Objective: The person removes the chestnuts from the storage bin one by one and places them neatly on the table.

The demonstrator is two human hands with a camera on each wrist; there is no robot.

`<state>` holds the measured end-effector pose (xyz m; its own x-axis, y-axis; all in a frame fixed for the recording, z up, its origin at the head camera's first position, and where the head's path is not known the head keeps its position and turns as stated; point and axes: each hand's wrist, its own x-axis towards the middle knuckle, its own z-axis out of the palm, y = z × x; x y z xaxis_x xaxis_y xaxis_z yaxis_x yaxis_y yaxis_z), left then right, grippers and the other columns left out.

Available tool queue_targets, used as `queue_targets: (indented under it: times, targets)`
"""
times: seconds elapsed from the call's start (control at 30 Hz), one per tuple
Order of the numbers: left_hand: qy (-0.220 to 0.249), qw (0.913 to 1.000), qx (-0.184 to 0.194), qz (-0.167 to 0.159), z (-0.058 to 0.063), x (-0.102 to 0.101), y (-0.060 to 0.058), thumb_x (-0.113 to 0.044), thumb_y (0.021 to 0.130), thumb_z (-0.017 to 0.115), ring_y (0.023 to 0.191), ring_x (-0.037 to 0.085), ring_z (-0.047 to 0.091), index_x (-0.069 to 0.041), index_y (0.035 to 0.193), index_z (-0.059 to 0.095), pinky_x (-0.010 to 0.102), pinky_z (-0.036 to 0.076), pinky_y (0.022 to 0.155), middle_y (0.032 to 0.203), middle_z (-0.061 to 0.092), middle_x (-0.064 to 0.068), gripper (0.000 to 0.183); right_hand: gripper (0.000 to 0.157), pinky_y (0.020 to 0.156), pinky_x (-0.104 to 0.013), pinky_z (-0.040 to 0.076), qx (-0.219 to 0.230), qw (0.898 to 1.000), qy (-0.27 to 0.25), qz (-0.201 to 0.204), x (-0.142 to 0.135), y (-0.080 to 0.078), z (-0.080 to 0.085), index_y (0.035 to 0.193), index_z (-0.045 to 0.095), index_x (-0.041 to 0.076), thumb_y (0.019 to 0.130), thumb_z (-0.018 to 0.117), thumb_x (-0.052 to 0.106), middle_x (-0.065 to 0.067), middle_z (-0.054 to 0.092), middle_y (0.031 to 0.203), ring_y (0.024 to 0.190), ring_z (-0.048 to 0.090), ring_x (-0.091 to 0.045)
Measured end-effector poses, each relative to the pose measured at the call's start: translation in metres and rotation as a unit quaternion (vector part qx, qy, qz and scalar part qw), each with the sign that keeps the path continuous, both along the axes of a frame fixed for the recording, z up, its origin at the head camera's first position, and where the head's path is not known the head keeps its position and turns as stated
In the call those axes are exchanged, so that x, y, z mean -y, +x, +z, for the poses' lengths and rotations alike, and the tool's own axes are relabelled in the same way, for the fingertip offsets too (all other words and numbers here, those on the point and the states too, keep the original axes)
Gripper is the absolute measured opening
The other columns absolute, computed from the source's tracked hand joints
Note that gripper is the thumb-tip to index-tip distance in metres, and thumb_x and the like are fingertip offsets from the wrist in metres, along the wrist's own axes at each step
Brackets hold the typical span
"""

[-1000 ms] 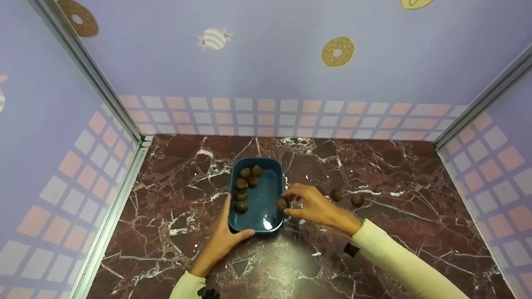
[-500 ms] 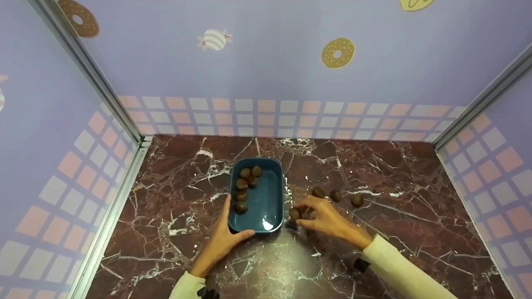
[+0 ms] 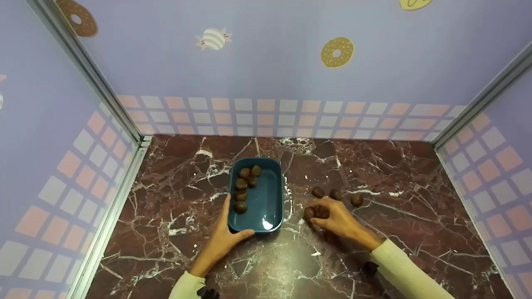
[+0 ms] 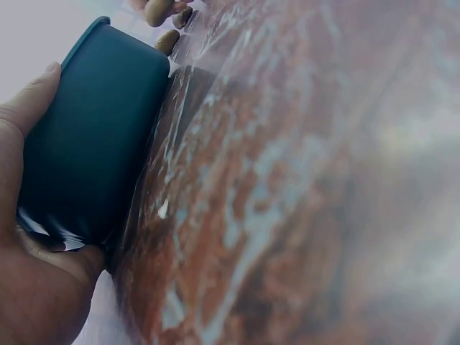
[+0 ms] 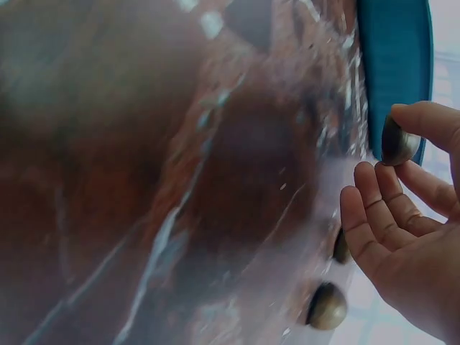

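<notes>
My left hand (image 3: 222,238) holds the near left corner of a deep teal rectangular dish (image 3: 266,195), thumb along its near end and fingers on its left side. Several brown chestnuts (image 3: 241,184) sit inside, along the dish's left side and far end. To the right of the dish, my right hand (image 3: 338,218) pinches a chestnut (image 5: 400,141) between thumb and fingertips, low over the table. Another chestnut (image 3: 322,213) shows partly behind those fingers. In the right wrist view the remaining fingers stretch out below the pinched chestnut.
Just beyond the right hand, 3 chestnuts (image 3: 318,192) lie in a loose row on the dark red marbled tabletop (image 3: 187,166). A patterned lilac wall (image 3: 274,74) stands behind the table, with similar panels at left and right.
My right hand has moved from the dish's right rim rightward over the table, carrying the pinched chestnut. My left hand and the dish have stayed in place.
</notes>
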<state>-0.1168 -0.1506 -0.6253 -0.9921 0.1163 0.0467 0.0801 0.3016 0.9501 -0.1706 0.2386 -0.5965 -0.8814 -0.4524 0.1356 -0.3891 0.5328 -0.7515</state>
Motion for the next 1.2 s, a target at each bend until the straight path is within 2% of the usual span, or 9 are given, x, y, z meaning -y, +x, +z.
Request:
queue_targets:
  times: [0.17,0.37,0.67,0.83,1.07,1.2]
  targets:
    - [0.005,1.0,0.002,0.0,0.0,0.0,0.0,-0.032,0.086,0.099,0.166,0.042,0.021,-0.015,0.179,0.011,0.064,0.021,0.131,0.182,0.017,0.022,0.13,0.037,0.083,-0.037,0.064,0.0,1.0,0.001,-0.025,-0.009,-0.004,-0.007,0.121,0.079,0.003,0.086,0.091,0.004,-0.005,0.074,0.103,0.09,0.073,-0.024]
    - [0.001,1.0,0.0,0.001,0.0,0.001,0.0,-0.031,0.085,0.099,0.166,0.042,0.021,-0.015,0.179,0.011,0.065,0.021,0.131,0.182,0.017,0.021,0.129,0.04,0.08,-0.036,0.062,-0.012,0.999,0.011,-0.038,-0.017,-0.01,-0.012,0.123,0.079,0.0,0.085,0.091,0.0,-0.006,0.073,0.1,0.088,0.07,-0.023]
    - [-0.008,1.0,0.005,-0.003,0.002,0.0,0.0,-0.034,0.086,0.099,0.167,0.044,0.019,-0.015,0.179,0.01,0.069,0.023,0.129,0.183,0.014,0.02,0.13,0.033,0.073,-0.03,0.06,-0.02,0.999,0.013,-0.048,-0.021,-0.015,-0.013,0.115,0.079,-0.001,0.085,0.091,-0.002,-0.008,0.07,0.097,0.082,0.068,-0.02]
    - [-0.015,0.9999,-0.001,0.0,0.002,-0.001,0.0,-0.035,0.085,0.099,0.166,0.043,0.021,-0.014,0.179,0.01,0.067,0.023,0.13,0.182,0.016,0.021,0.131,0.032,0.071,-0.027,0.058,-0.018,0.998,0.004,-0.059,-0.022,-0.016,-0.015,0.114,0.079,-0.002,0.084,0.09,-0.005,-0.009,0.07,0.096,0.081,0.067,-0.019]
    - [-0.015,0.9999,-0.004,0.0,0.001,-0.001,0.0,-0.035,0.085,0.099,0.166,0.043,0.021,-0.015,0.179,0.011,0.066,0.022,0.13,0.182,0.017,0.021,0.131,0.031,0.07,-0.028,0.057,-0.035,0.998,-0.003,-0.061,-0.022,-0.018,-0.02,0.112,0.079,-0.003,0.084,0.091,-0.005,-0.011,0.07,0.095,0.079,0.067,-0.021]
    - [-0.015,0.9999,-0.003,0.001,0.0,0.0,0.0,-0.036,0.085,0.099,0.166,0.042,0.021,-0.016,0.179,0.011,0.066,0.022,0.13,0.182,0.016,0.02,0.13,0.031,0.07,-0.03,0.057,-0.043,0.997,0.009,-0.057,-0.021,-0.019,-0.015,0.113,0.079,-0.004,0.084,0.091,-0.004,-0.012,0.072,0.098,0.081,0.067,-0.023]
